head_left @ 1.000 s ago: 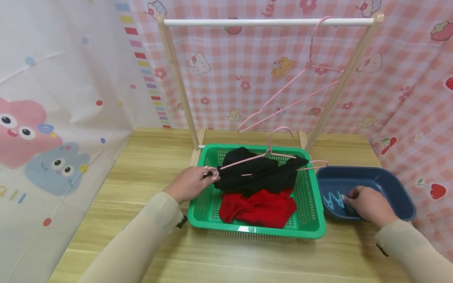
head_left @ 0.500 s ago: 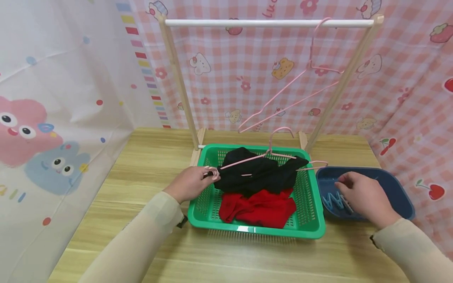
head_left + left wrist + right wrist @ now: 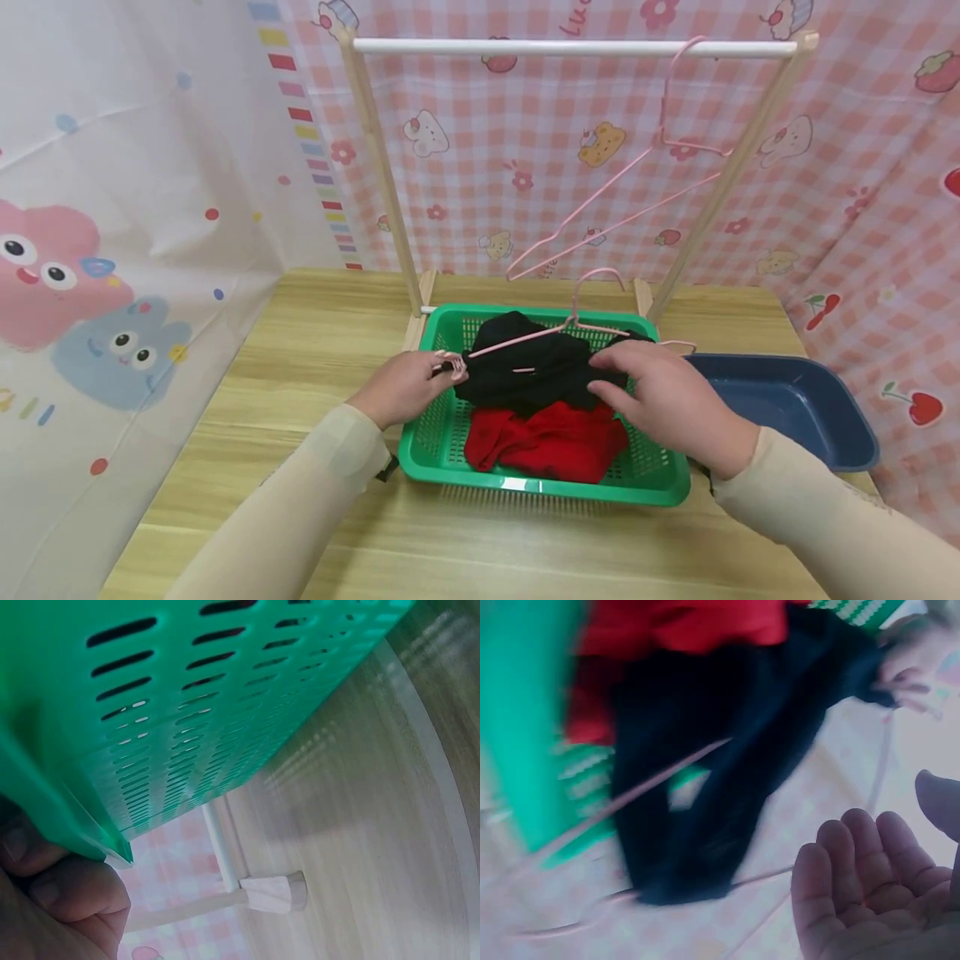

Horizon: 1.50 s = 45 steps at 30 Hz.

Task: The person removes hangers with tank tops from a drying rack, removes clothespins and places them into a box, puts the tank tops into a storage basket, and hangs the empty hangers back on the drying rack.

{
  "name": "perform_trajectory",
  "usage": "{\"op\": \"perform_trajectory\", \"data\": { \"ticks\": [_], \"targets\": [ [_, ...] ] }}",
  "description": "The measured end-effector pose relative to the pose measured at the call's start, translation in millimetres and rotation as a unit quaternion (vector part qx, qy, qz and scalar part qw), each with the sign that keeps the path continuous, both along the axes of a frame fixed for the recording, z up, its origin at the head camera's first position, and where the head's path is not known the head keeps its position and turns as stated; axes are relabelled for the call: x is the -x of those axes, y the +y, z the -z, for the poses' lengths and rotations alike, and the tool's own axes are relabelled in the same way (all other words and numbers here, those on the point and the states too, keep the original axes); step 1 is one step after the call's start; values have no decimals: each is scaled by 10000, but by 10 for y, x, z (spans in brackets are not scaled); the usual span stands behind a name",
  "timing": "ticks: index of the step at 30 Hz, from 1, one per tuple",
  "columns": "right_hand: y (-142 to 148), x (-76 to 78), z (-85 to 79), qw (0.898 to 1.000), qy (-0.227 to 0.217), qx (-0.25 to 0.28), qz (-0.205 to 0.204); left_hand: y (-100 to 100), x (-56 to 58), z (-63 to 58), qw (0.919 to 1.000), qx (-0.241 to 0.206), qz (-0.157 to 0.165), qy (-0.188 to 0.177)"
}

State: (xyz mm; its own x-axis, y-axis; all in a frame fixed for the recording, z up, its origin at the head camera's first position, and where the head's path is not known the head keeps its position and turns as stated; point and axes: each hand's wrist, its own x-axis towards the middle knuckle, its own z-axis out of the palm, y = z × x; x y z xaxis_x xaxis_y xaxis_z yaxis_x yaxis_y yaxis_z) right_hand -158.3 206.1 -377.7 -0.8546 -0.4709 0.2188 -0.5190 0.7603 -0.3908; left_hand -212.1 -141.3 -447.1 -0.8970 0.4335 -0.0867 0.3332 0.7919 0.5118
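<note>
My left hand [image 3: 405, 385] pinches the left end of a pink wire hanger [image 3: 517, 340] and some black cloth, over the left rim of the green basket [image 3: 543, 481]. In the left wrist view its curled fingers [image 3: 82, 889] lie by the basket's rim. A black garment [image 3: 525, 387] drapes over the hanger's lower bar; its exact kind is unclear. My right hand [image 3: 667, 400] is above the basket's right side, near the garment's right end. Its fingers are extended, and the right wrist view shows a bare palm [image 3: 885, 907]. A red garment [image 3: 551, 442] lies in the basket's front half.
Behind the basket stands a wooden rack with a white rod [image 3: 570, 47], from which another pink hanger [image 3: 611, 187] hangs. A dark blue basin [image 3: 810, 408] sits right of the basket, partly hidden by my right arm. Patterned cloth [image 3: 525, 108] covers the back wall.
My right hand has left the blue basin, where it was at the light blue clothespins, and moved left over the basket with its fingers spread. My left hand has stayed put.
</note>
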Motion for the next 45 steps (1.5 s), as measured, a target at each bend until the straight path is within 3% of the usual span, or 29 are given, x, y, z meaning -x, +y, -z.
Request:
{"op": "perform_trajectory", "data": {
  "ticks": [9, 17, 23, 29, 45],
  "targets": [
    [-855, 148, -168, 9900, 319, -274, -1346, -4, 11, -8, 9999, -31, -91, -58],
    [-1322, 296, -106, 9806, 85, -615, -1860, -37, -9, 8, 9999, -59, 27, 145],
    [-1487, 386, -23, 9790, -87, -849, -1849, -42, -35, 8, 9999, 18, -159, 34],
    [-1507, 433, 6, 9813, -258, -885, -1688, -28, -28, 12, 9998, 92, -130, 113],
    [-1490, 442, 35, 9823, -140, -694, -1735, -18, -25, -3, 9993, 219, -73, 300]
  ]
}}
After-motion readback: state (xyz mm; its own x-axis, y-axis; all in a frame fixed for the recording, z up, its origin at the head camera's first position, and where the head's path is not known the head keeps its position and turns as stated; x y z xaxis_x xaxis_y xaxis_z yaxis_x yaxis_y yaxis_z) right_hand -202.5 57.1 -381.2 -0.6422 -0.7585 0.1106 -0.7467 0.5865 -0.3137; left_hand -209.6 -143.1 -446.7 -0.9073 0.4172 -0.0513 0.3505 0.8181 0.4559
